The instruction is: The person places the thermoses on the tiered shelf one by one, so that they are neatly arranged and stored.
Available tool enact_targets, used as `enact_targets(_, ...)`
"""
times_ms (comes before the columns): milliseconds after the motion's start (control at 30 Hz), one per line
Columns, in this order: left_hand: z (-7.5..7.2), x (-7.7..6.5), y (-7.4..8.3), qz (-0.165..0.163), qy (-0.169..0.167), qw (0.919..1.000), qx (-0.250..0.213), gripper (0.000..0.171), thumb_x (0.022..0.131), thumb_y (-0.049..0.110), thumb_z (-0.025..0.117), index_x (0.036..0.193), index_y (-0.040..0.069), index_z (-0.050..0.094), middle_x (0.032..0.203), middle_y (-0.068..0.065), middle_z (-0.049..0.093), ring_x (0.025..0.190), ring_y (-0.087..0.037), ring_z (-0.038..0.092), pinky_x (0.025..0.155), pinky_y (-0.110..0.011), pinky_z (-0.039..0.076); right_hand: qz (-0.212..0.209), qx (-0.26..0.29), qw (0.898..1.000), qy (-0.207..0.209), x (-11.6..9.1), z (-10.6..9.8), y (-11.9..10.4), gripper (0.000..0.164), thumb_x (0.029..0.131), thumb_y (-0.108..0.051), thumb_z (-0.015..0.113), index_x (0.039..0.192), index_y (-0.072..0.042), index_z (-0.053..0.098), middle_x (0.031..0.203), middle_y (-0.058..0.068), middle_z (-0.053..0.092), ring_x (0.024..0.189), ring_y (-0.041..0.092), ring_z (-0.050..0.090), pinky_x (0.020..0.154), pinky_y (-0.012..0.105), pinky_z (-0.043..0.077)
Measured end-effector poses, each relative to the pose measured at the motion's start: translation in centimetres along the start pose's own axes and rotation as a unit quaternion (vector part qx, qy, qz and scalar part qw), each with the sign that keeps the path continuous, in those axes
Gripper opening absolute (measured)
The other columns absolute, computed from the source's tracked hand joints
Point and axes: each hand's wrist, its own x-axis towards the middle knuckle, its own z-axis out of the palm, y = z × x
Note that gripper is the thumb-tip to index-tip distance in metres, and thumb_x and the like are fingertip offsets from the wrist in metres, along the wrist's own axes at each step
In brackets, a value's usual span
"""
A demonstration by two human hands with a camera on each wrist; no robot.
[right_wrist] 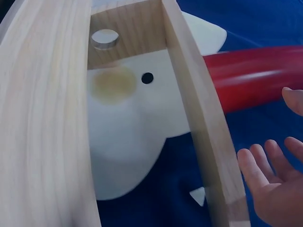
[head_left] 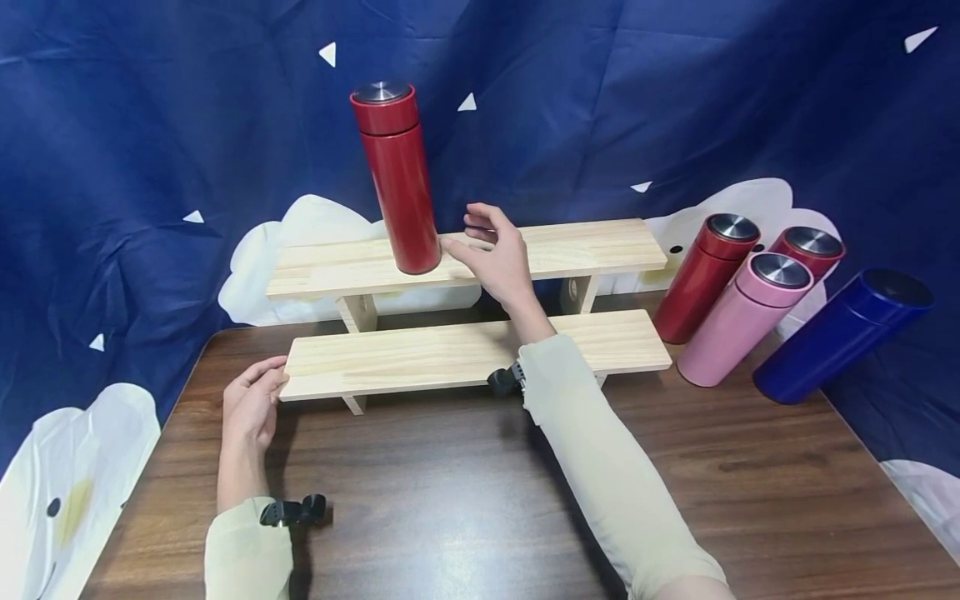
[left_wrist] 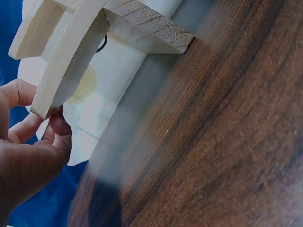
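A two-tier pale wooden shelf (head_left: 420, 357) stands on the table. My left hand (head_left: 250, 407) pinches the left end of its lower board, as the left wrist view shows, with fingertips on both sides of the board end (left_wrist: 45, 101). Upright on the left half of the upper board (head_left: 585, 250) is a red thermos bottle (head_left: 396, 183) with a silver-topped lid. Just right of the bottle's base, my right hand (head_left: 495, 260) has its fingers spread and holds nothing. Its thumb comes right to the red bottle (right_wrist: 260, 78) in the right wrist view.
Right of the shelf, two more red thermos bottles (head_left: 701, 275), a pink one (head_left: 742, 321) and a dark blue one (head_left: 836, 342) stand on the brown wooden table (head_left: 450, 500). Behind the shelf hangs a blue cloth (head_left: 225, 125) with white shapes.
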Motion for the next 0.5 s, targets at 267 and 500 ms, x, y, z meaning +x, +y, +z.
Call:
enact_targets(267, 0.0, 0.0, 0.0, 0.004, 0.0, 1.0, 0.001, 0.028, 0.089, -0.014, 0.057, 0.092, 0.005, 0.076, 0.09, -0.002, 0.066, 0.076, -0.01, 0.058, 0.064, -0.017, 0.05, -0.019, 0.021, 0.999, 0.026, -0.5, -2.1, -0.5, 0.058, 0.083, -0.005, 0.079, 0.134, 0.006, 0.055, 0.129, 0.024, 0.061, 0.116, 0.038, 0.062, 0.1, 0.033, 0.05)
enact_targets(500, 0.0, 0.0, 0.0, 0.0, 0.001, 1.0, 0.005, 0.028, 0.088, -0.014, 0.058, 0.092, 0.006, 0.076, 0.088, -0.002, 0.067, 0.076, -0.01, 0.06, 0.063, -0.017, 0.051, -0.017, 0.023, 0.999, 0.036, -1.0, -3.6, -1.1, 0.056, 0.085, -0.007, 0.079, 0.135, 0.004, 0.056, 0.13, 0.024, 0.061, 0.117, 0.038, 0.061, 0.098, 0.033, 0.051)
